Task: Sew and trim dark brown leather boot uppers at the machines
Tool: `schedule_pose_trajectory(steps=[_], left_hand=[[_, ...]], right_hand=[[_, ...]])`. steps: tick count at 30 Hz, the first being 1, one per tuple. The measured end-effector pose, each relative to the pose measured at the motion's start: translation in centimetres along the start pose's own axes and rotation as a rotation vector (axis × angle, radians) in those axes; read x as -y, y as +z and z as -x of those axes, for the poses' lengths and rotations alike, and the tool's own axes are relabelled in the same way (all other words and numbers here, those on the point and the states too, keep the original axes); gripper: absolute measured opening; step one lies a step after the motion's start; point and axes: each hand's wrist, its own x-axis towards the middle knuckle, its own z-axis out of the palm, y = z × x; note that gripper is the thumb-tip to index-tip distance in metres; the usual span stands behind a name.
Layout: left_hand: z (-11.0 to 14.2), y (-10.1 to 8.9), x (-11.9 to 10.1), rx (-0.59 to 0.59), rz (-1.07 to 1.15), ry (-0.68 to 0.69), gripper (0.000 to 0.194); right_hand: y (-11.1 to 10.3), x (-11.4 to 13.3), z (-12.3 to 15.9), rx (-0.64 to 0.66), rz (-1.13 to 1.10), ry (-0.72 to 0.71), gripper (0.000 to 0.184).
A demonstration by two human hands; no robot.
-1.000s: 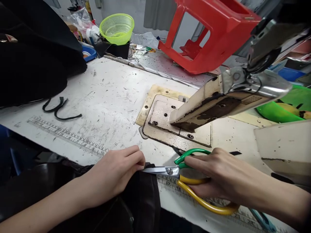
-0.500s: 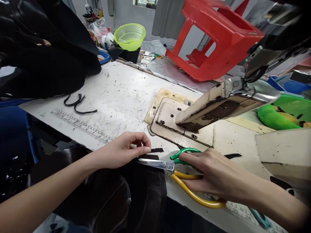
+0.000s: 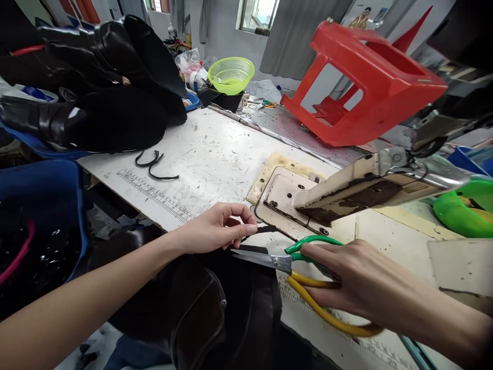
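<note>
A: How are the surface and the room described?

B: A white, scuffed surface [image 3: 215, 154] with a printed ruler scale [image 3: 154, 194] is seen. A sewing machine [image 3: 370, 180] is mounted on it. Beyond the machine, a grey curtain and a window are visible.

A: What is counted?

B: One red plastic stool [image 3: 365, 87], lying on its side behind the machine; one yellow-green basket [image 3: 231, 74], far left of the stool; one pair of scissors [image 3: 292, 267]; two hands.

A: Where is the work held relative to the machine?

B: In front of the machine's base plate, a thin black strip [image 3: 264, 229] is pinched in the grip of the left hand [image 3: 215, 231], fingertips closed on it. The scissors are clasped by the right hand [image 3: 346, 280], fingers through the green and yellow handles. The blades lie just below the strip, over dark leather material [image 3: 231, 308] hanging off the surface edge.
</note>
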Motion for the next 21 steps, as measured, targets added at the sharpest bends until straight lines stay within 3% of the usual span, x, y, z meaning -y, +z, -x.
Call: schedule_pose_trajectory(steps=[4,9,21], left_hand=[[0.0,-0.1,0.1,0.0,0.026,0.019,0.025],[0.1,-0.2,0.0,-0.053,0.195,0.061,0.026],[-0.6,-0.8,0.7,-0.171,0.371,0.198,0.024]], right_hand=[[-0.9,0.4,-0.4,0.025,-0.004,0.003,0.021],[0.1,0.8,-1.8,0.07,0.021,-0.038,0.022],[1.5,2.1,-3.9,-0.044,0.107,-0.103,0.03]])
